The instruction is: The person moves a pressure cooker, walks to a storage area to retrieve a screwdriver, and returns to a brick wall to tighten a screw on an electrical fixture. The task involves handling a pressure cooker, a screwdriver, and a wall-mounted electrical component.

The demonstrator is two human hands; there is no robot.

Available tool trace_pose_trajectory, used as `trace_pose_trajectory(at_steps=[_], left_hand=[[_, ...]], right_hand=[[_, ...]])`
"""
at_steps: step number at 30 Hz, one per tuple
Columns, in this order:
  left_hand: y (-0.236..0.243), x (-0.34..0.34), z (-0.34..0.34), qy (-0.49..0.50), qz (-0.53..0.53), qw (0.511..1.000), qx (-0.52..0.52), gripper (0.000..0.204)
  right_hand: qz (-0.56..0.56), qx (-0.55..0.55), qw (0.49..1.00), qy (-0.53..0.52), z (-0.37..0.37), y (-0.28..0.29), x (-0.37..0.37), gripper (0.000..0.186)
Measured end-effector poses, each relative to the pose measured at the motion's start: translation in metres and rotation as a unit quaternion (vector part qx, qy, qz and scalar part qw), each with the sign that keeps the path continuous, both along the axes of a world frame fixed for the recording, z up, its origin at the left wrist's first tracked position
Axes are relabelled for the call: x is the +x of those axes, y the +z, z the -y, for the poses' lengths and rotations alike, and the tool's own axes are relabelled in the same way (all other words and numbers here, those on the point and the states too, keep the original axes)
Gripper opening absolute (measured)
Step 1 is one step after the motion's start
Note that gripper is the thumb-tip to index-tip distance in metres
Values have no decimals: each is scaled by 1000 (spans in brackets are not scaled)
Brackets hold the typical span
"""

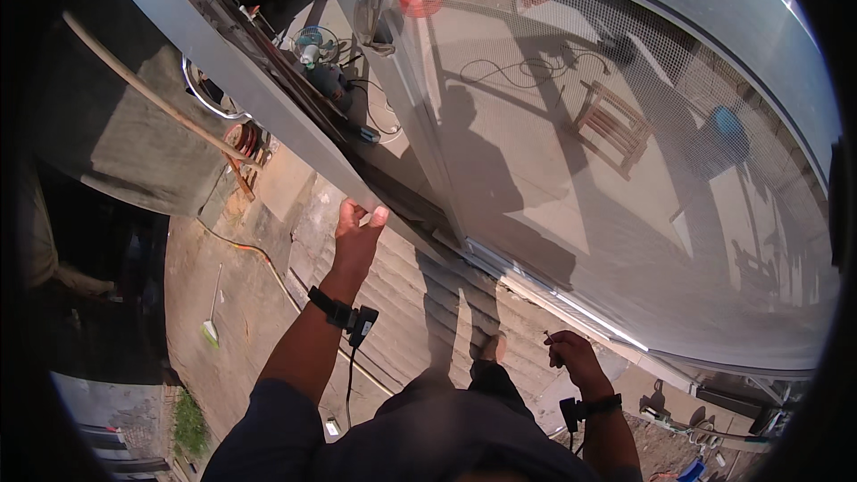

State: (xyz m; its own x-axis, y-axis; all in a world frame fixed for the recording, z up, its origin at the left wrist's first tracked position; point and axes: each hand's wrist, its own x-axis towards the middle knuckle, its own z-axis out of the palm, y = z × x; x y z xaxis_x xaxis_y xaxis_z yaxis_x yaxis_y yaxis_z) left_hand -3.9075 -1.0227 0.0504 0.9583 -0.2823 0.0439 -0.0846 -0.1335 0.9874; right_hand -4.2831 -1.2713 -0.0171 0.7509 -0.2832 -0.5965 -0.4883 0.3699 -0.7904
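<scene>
My left hand [357, 232] grips the edge of a long grey metal panel [303, 152] that slants up to the upper left. My right hand [571, 357], at the lower right, is closed with a small thin metal piece, perhaps a screw, between its fingertips. Beside it stands a wide framed mesh screen [678, 277] with a silver curved handle [366, 9] at the top and a track [553, 295] along its bottom. A dark gap lies between the panel and the screen's frame.
Behind the screen show a wooden stool [607, 129], red basin [420, 2], blue object [728, 129], fan [311, 49] and cords. At left are a wooden pole [134, 80], dark cloth [156, 156], a hose [250, 248] and a broom [211, 328]. Grooved paving [357, 321] runs underfoot; tools lie lower right.
</scene>
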Motion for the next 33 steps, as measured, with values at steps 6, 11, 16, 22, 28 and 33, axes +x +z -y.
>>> trace_pose_trajectory(at_steps=[6,11,16,22,28,33], left_hand=[[22,-62,-164,219,7,975,43,23],[4,-60,-262,421,-74,904,11,31],[-74,-47,-338,540,-196,812,104,44],[-113,-33,-399,598,-402,692,33,68],[-90,23,-406,527,-575,623,-62,63],[-82,120,-354,347,-521,780,-1,46]], right_hand=[[60,17,981,184,-13,8,136,22],[96,14,952,291,-67,18,248,24],[178,-47,922,340,-109,-8,362,22],[169,-137,916,337,-140,-53,505,18],[129,-229,925,274,-149,1,609,21],[105,-78,978,160,-103,0,657,19]])
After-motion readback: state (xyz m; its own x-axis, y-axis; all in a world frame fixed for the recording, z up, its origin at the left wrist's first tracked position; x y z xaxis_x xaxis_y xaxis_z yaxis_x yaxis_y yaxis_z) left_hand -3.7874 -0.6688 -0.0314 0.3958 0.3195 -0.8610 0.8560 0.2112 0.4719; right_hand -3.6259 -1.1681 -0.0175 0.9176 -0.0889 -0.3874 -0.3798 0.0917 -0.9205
